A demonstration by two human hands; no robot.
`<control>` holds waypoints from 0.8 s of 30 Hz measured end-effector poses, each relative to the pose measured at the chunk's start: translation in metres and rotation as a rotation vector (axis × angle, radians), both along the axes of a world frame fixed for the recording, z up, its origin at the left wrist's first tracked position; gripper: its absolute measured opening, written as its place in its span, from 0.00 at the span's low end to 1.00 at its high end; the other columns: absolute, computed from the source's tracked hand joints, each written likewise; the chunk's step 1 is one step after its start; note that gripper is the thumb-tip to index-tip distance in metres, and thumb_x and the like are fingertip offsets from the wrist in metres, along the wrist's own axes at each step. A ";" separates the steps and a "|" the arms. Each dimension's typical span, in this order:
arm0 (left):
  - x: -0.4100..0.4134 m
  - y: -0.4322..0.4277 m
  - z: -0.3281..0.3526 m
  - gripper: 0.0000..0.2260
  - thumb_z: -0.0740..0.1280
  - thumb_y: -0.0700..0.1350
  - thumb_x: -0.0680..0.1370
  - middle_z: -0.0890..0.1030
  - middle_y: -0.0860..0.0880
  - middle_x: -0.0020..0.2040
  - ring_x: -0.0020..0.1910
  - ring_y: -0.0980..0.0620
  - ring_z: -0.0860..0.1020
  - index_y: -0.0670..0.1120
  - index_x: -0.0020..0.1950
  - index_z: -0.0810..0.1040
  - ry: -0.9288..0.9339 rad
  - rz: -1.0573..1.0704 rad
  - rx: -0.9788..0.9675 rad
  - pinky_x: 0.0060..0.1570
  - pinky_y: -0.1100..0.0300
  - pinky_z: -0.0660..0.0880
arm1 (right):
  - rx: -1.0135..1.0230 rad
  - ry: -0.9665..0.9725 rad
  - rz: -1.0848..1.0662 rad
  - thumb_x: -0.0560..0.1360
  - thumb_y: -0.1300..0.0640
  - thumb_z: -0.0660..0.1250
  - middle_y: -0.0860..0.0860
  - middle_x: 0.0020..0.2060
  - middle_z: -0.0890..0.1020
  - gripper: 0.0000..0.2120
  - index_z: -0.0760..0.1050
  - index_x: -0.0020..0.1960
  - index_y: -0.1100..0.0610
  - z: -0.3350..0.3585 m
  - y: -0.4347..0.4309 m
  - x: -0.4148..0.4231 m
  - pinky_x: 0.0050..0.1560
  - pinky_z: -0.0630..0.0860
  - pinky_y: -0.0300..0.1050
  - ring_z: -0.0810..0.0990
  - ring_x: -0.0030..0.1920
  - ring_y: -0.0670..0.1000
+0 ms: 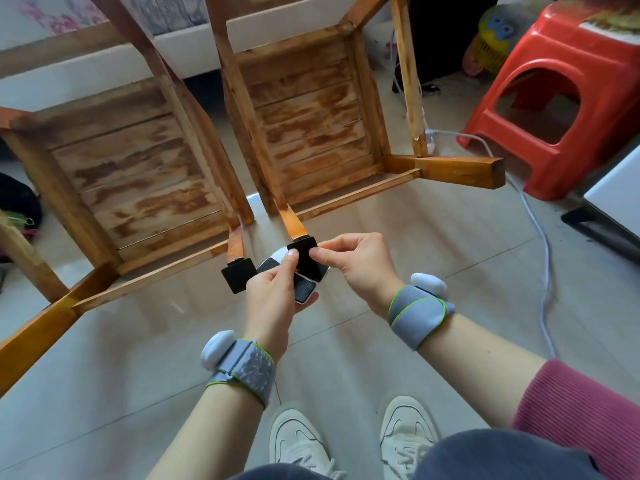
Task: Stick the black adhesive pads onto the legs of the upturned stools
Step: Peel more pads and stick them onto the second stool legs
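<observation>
Pale floor tiles (433, 237) carry two wooden stools turned seat-down, so their legs rise toward the camera and the leg ends are easy to reach. On the left stool (131, 168), the near leg already wears a black pad (238, 279) on its end. The right stool (308, 133) has its near leg (294, 225) pointing at the hands, and a second pad (304, 252) sits at or just in front of its end; whether it touches the wood yet I cannot tell.

The left hand (273, 296) cradles a white backing sheet (306, 289) with more pads against its palm, thumb pressed down on top to keep it steady. The right hand (360, 268) pinches the pad's edge between thumb and forefinger, probably to peel or steer it (the sheet stays close so the next one is handy). A red plastic stool (554, 98) and a white cable (540, 237) lie off to the right, well apart.
</observation>
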State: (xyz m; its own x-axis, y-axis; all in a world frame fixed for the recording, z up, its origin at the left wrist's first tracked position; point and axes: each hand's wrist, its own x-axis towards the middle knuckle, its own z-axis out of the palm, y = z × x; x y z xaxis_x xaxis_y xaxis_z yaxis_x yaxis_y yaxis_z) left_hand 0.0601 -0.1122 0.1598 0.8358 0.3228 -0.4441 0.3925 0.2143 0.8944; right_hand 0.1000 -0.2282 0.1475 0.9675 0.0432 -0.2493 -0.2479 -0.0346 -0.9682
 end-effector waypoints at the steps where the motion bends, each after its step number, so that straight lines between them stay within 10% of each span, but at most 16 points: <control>1: 0.000 -0.001 0.000 0.12 0.64 0.49 0.79 0.83 0.45 0.41 0.44 0.47 0.82 0.44 0.39 0.80 -0.003 -0.004 0.011 0.42 0.55 0.82 | -0.026 -0.025 -0.013 0.68 0.61 0.75 0.52 0.33 0.83 0.02 0.83 0.39 0.58 0.000 0.001 -0.001 0.42 0.75 0.37 0.79 0.34 0.45; 24: 0.003 0.002 -0.012 0.15 0.62 0.51 0.80 0.82 0.41 0.43 0.42 0.47 0.80 0.45 0.38 0.81 -0.071 -0.068 0.164 0.35 0.59 0.82 | -0.535 -0.568 0.289 0.72 0.58 0.71 0.53 0.52 0.85 0.11 0.83 0.53 0.58 0.010 0.000 0.024 0.60 0.75 0.41 0.82 0.56 0.49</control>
